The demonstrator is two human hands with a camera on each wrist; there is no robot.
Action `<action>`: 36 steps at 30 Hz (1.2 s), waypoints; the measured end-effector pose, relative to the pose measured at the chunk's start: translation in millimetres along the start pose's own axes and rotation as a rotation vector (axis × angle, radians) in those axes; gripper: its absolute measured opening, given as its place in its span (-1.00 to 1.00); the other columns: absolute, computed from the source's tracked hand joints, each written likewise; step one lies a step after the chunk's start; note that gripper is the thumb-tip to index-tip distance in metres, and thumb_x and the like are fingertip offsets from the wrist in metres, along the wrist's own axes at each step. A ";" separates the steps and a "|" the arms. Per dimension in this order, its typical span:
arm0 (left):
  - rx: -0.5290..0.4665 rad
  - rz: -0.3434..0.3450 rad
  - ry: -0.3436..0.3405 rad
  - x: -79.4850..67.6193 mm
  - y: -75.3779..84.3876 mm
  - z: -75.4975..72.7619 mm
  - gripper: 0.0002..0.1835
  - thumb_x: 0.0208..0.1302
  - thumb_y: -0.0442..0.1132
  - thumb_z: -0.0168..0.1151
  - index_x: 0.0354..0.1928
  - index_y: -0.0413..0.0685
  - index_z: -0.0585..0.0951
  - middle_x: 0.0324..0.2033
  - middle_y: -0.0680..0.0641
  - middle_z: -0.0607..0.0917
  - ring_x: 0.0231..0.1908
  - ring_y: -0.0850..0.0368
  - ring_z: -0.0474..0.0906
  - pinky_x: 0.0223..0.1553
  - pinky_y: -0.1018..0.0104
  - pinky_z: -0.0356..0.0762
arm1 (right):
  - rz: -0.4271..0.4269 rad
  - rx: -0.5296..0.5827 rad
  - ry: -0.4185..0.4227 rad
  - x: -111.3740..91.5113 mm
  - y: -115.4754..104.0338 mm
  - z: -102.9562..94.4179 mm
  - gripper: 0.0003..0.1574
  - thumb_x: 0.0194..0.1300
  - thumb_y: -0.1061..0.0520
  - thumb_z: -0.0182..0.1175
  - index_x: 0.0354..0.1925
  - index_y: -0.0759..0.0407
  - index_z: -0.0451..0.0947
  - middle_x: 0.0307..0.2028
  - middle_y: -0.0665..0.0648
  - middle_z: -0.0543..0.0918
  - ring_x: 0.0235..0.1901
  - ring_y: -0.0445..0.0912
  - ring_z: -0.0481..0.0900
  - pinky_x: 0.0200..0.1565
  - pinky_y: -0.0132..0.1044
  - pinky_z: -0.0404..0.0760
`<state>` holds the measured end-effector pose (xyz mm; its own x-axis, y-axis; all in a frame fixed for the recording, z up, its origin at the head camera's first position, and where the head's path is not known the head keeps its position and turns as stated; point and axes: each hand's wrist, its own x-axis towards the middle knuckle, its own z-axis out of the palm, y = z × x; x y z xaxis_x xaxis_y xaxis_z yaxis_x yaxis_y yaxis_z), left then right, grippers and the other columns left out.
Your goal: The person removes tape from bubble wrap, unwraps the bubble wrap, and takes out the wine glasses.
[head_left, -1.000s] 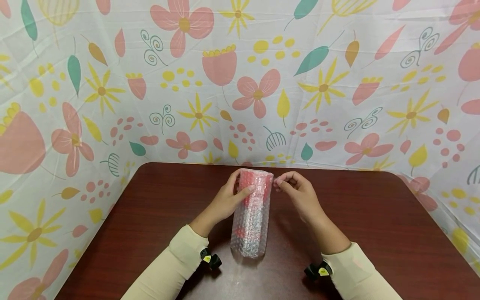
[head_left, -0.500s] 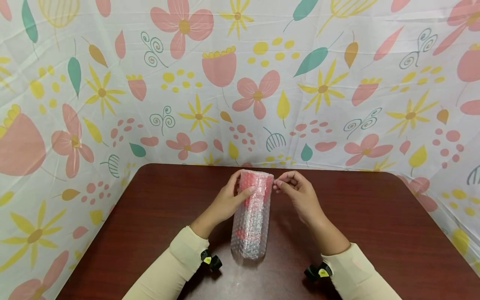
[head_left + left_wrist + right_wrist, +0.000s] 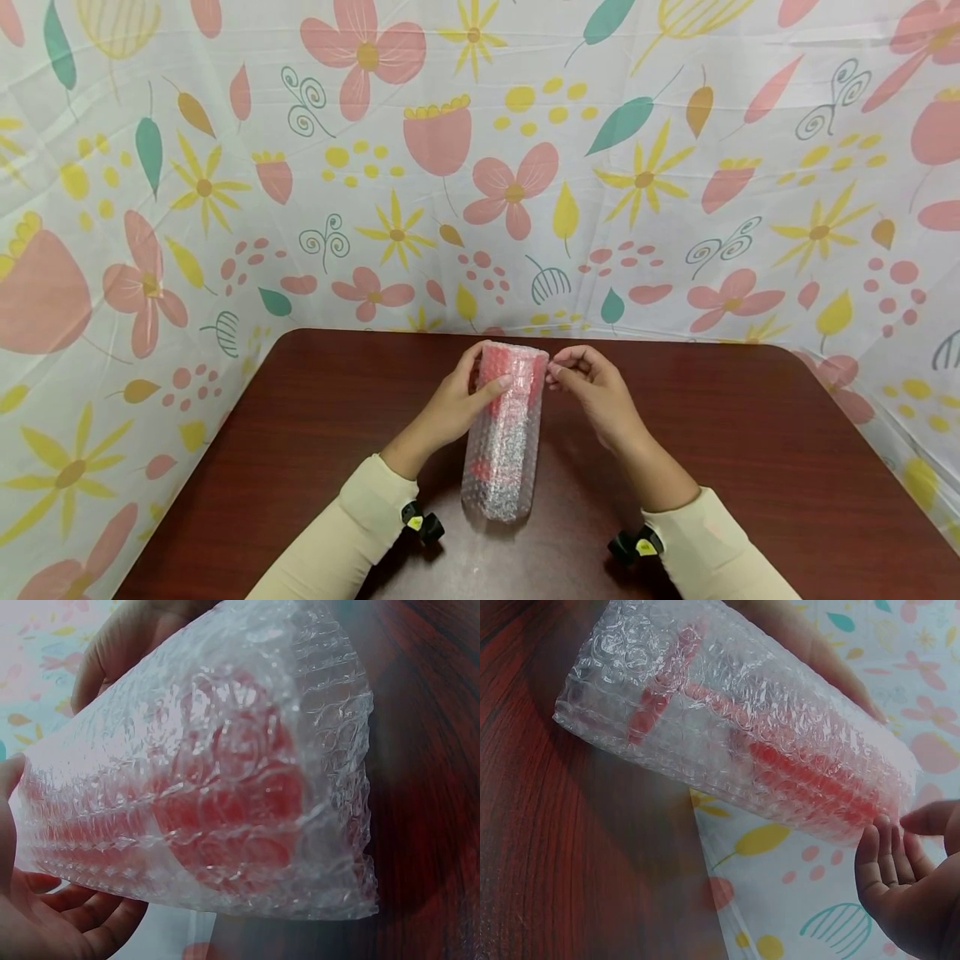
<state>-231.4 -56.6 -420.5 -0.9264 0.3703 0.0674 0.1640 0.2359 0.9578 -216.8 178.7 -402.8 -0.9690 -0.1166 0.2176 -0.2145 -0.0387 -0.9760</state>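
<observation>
A long package in clear bubble wrap, with red and silvery-grey parts showing through, slants between the two hands. My left hand grips its upper left side, thumb across the front and fingers behind. In the left wrist view the left hand's fingers lie along the wrap. At the upper right corner, my right hand pinches the edge of the bubble wrap between thumb and forefinger. The right wrist view shows the right hand's other fingers curled loosely beside that corner. Whether the package's lower end touches the table cannot be told.
A dark red-brown wooden table with rounded far corners lies under the hands. A white cloth printed with flowers and leaves hangs behind it and along both sides. Black wrist cameras sit at both cream sleeves.
Hardly anything moves. The right hand's fingertips have come slightly closer to the upper right corner of the bubble wrap; the left hand keeps its grip.
</observation>
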 end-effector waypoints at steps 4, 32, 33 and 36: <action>-0.006 -0.014 -0.023 -2.9 9.0 -0.9 -0.16 0.46 0.01 0.19 0.60 0.10 -0.02 0.39 -0.13 0.39 0.07 0.00 0.59 0.04 0.08 0.63 | 0.014 -0.033 -0.009 0.2 0.1 0.3 -0.69 0.42 0.31 0.17 0.04 0.48 0.39 -0.24 0.03 0.60 -0.26 -0.21 0.64 -0.09 -0.33 0.69; 0.000 0.043 0.030 -0.8 0.7 -0.2 -0.17 0.38 0.18 0.23 0.56 0.29 0.08 0.27 -0.06 0.48 0.00 0.04 0.61 -0.03 0.14 0.65 | -0.169 -0.285 0.095 -0.4 4.8 0.0 -0.77 0.38 0.15 0.30 -0.10 0.30 0.61 -0.22 0.32 0.70 -0.25 -0.25 0.68 -0.15 -0.44 0.64; 0.002 0.046 0.033 -0.7 0.6 -0.5 -0.18 0.38 0.18 0.24 0.55 0.29 0.08 0.26 -0.07 0.49 -0.01 0.04 0.61 -0.04 0.14 0.65 | -0.170 -0.270 0.094 -0.3 4.3 0.0 -0.77 0.38 0.15 0.30 -0.11 0.31 0.61 -0.23 0.32 0.70 -0.25 -0.25 0.69 -0.14 -0.43 0.65; 0.008 0.048 0.044 0.0 -0.3 -1.1 -0.21 0.39 0.17 0.23 0.54 0.31 0.10 0.23 -0.07 0.51 -0.03 0.04 0.61 -0.07 0.16 0.65 | -0.166 -0.228 0.092 -0.1 3.3 -0.4 -0.76 0.37 0.16 0.31 -0.12 0.34 0.61 -0.26 0.27 0.73 -0.26 -0.23 0.70 -0.13 -0.38 0.68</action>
<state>-231.8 -57.7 -420.5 -0.9315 0.3416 0.1252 0.2108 0.2261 0.9510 -217.5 179.0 -406.0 -0.9233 -0.0367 0.3823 -0.3826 0.1755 -0.9071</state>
